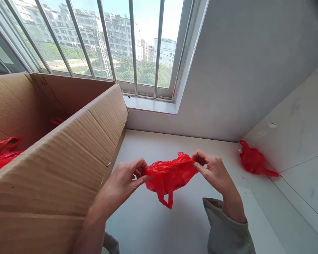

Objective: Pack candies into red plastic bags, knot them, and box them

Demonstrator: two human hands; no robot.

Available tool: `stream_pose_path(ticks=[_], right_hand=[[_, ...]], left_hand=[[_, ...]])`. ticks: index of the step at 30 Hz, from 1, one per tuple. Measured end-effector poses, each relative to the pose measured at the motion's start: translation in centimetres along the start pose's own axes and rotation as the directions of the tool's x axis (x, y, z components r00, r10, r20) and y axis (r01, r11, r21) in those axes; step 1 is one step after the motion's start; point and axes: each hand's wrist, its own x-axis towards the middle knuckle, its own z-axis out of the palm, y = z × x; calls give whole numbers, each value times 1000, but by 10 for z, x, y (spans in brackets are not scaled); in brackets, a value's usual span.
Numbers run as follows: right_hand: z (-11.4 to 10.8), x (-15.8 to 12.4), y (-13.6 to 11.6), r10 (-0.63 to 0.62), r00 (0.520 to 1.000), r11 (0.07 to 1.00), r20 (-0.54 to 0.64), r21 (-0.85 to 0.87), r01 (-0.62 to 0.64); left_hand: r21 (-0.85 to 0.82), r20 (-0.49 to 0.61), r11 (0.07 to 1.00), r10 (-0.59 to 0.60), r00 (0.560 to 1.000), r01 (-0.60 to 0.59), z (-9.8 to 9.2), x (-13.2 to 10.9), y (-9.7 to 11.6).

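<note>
At my far left stands an open cardboard box (69,158) with crumpled red plastic bags (5,158) inside it, near its left side. Just right of the box is my left hand (127,176), its thumb and fingertips drawn together on the left end of a thin red plastic carrier bag (172,174), the rest of its fingers loosely curled. The carrier bag is stretched between my two hands above the white tabletop (153,218), its gathered upper edge running from one grip to the other and a handle loop (170,200) hanging toward me; I cannot tell whether its underside touches the surface or whether anything is inside. The step in hand, as I judge it, is spreading and straightening this bag along its edge. To my mind the next move calls for a light, even pull, with both pinches kept, since such flimsy film could slip or tear. My right hand (210,169) has the right end nipped between thumb and forefinger, with a gap open behind the fingertips. Farther right, well apart from my hands, a bunched red bag (254,160) lies in the corner by the tiled wall (304,141).
</note>
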Motion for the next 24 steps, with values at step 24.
stream_pose_path(ticks=[24], right_hand=[[23, 6, -4, -43, 935, 994, 351, -82, 76]], left_hand=[[155, 154, 972, 150, 977, -174, 47, 11, 16]])
